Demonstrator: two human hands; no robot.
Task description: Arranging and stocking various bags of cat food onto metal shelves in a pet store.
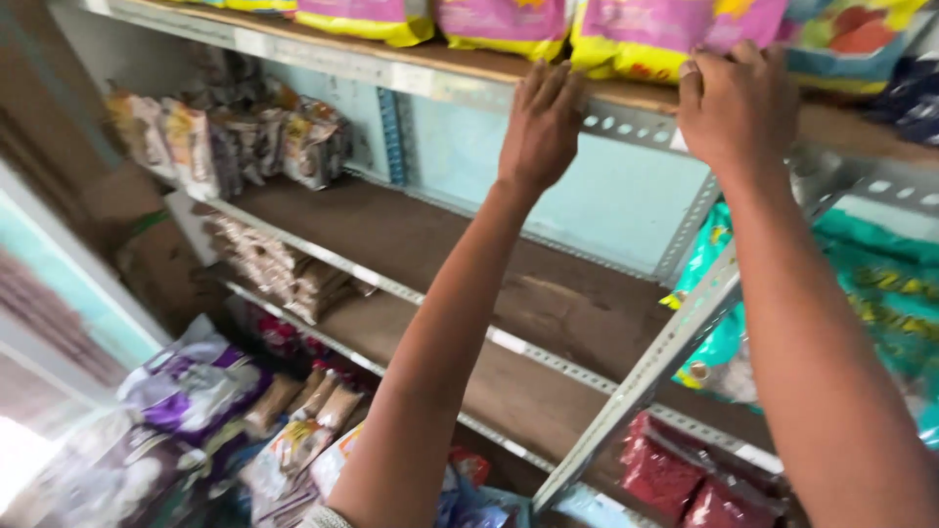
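Both arms reach up to the top shelf (626, 112) of a metal rack, where the left hand (541, 127) lies flat against the shelf edge below a pink and yellow bag (504, 24), and the right hand (736, 108) grips the bottom of another pink and yellow bag (646, 34). The brown shelf below (440, 244) holds a cluster of small packets (235, 137) at its far left end. Green bags (871, 284) sit at the right, red packets (675, 479) lie low down, and purple bags (191, 381) are heaped at the bottom left.

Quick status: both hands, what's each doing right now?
Left hand: open, fingers flat on the top wooden shelf's edge, holding nothing.
Right hand: fingers curled on a pink-and-yellow plastic bag; firm grip cannot be told.
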